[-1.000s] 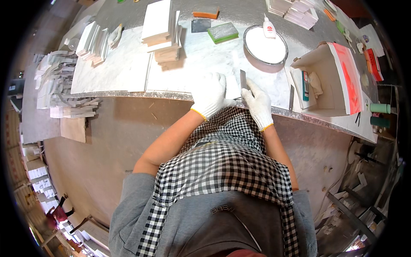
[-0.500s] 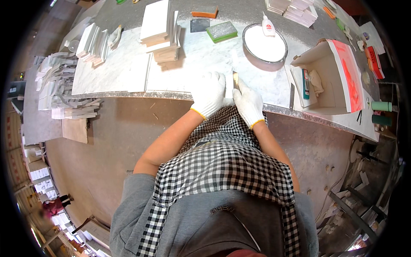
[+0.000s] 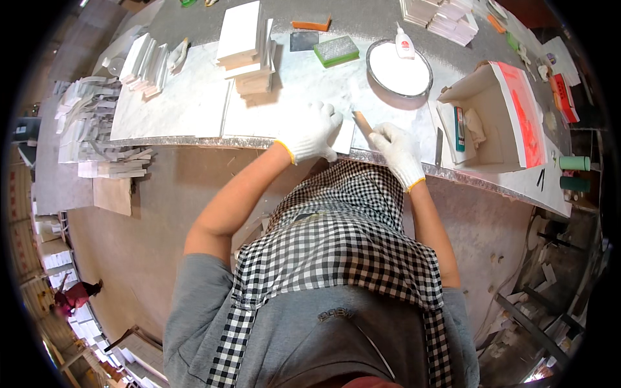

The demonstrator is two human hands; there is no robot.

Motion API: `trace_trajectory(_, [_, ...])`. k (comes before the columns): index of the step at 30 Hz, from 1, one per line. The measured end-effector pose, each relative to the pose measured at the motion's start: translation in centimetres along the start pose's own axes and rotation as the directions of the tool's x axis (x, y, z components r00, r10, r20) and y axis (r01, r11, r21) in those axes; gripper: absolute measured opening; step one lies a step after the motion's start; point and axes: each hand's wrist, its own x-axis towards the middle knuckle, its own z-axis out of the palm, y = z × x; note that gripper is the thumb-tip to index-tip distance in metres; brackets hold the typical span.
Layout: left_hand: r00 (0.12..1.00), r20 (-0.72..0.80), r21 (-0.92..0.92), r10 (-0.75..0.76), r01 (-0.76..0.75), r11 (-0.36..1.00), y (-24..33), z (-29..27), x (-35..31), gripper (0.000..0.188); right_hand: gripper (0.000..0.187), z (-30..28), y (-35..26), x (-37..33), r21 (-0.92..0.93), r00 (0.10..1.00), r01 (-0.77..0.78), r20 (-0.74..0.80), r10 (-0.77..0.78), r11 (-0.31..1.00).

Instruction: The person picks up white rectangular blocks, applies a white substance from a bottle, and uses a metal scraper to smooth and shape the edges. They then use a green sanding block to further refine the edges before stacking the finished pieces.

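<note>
My left hand (image 3: 312, 134), in a white knit glove with a yellow cuff, lies across a small white tile (image 3: 345, 138) at the bench's front edge. Its fingers are at the tile's far end and the thumb at its near end, holding it; most of the tile is under the glove. My right hand (image 3: 399, 152), gloved alike, is closed around a narrow tan strip-shaped tool (image 3: 363, 123). The tool's tip points up and left, slightly apart from the tile. Beyond the hands lies a green-sided block with a grey top (image 3: 336, 51).
A bowl of white powder (image 3: 414, 81) holds a squeeze bottle (image 3: 405, 45). An open carton (image 3: 504, 123) stands right. White tiles are stacked (image 3: 240, 32) at left centre, beside a dark square pad (image 3: 304, 41) and an orange block (image 3: 311, 24). Strip bundles (image 3: 87, 119) lie far left.
My hands have moved apart: the left one has shifted onto the bench over the tile, while the right has drawn right and nearer with the tan tool, which now tilts more.
</note>
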Motion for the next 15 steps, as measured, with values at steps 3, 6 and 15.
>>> trace_trajectory(3, [0.996,0.075,0.112,0.056,-0.065,0.992,-0.9,-1.4,0.4,0.061,0.023,-0.3,0.6,0.5,-0.123,0.979,0.166,-0.096,-0.178,0.978])
trace_trajectory(6, [0.994,0.112,0.066,0.003,-0.011,0.998,-1.4,-0.3,0.7,0.087,0.023,-0.3,0.3,0.9,-0.240,0.969,0.207,-0.086,-0.234,0.948])
trace_trajectory(15, [0.996,0.080,-0.015,0.026,-0.025,1.000,-1.4,0.1,0.1,0.102,0.023,0.2,-0.7,2.0,-0.351,0.949,0.301,0.022,-0.314,0.887])
